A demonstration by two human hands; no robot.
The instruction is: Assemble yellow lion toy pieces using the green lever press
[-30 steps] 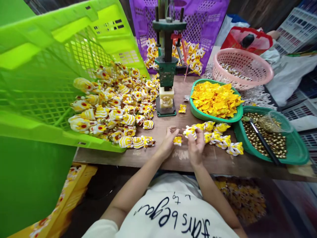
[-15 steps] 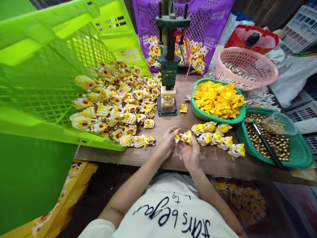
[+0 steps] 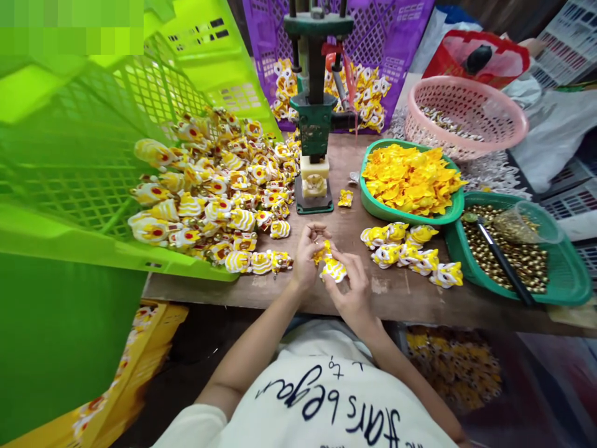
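Over the near edge of the wooden table [image 3: 401, 298], my right hand [image 3: 354, 292] is closed around a small yellow-and-white toy figure [image 3: 334, 269]. My left hand [image 3: 306, 256] pinches a small yellow piece [image 3: 321, 252] against the top of that figure. The two hands touch each other. A short row of similar figures [image 3: 410, 252] lies just right of my hands. A large heap of the same figures [image 3: 219, 193] spills from a tilted green crate [image 3: 93, 174] on the left.
A green hand press [image 3: 314, 118] stands at the table's middle back. Right of it sit a green tray of yellow pieces [image 3: 410, 180], a green tray of small brass bells [image 3: 513, 255] and a pink basket [image 3: 461, 115]. A purple crate [image 3: 373, 37] stands behind.
Both hands have drawn back toward me and a little left. The right hand picked a figure from the row and brought it against the left hand's yellow piece.
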